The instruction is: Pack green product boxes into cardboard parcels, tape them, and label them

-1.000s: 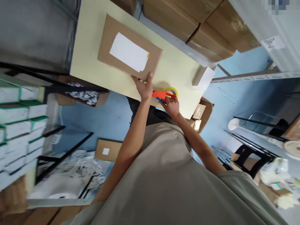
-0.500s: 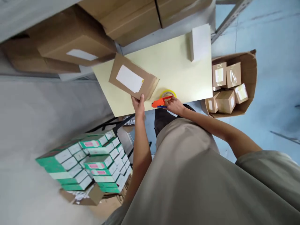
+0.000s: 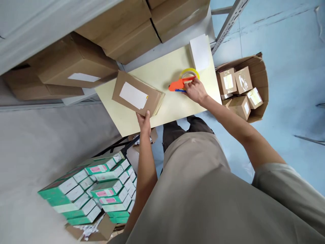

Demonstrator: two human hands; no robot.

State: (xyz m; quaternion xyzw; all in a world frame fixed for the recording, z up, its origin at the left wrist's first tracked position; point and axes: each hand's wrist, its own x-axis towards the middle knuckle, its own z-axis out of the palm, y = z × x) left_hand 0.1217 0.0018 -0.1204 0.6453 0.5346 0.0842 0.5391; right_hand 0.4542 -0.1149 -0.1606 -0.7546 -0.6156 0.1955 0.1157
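Observation:
My right hand (image 3: 195, 90) is closed round an orange tape dispenser (image 3: 177, 84) with a roll of yellow tape (image 3: 196, 72) on it. It holds the dispenser above the pale yellow tabletop (image 3: 175, 108), to the right of a cardboard box (image 3: 155, 96). A white label (image 3: 133, 95) lies on the box's upper face. At the near edge of this box, my left hand (image 3: 144, 122) grips it, thumb on top and fingers partly hidden beneath. The box sits tilted at an angle across the table.
A white stack of labels or paper (image 3: 199, 52) stands at the table's far right corner. Beyond the right edge, an open carton (image 3: 264, 88) holds several small taped boxes. Large cartons (image 3: 83, 64) fill the shelf behind. Green and white boxes (image 3: 73, 193) are piled at lower left.
My right hand has carried the tape dispenser away from my body, from the table's near edge to over its middle. My left hand keeps its grip on the box. The view has shifted slightly.

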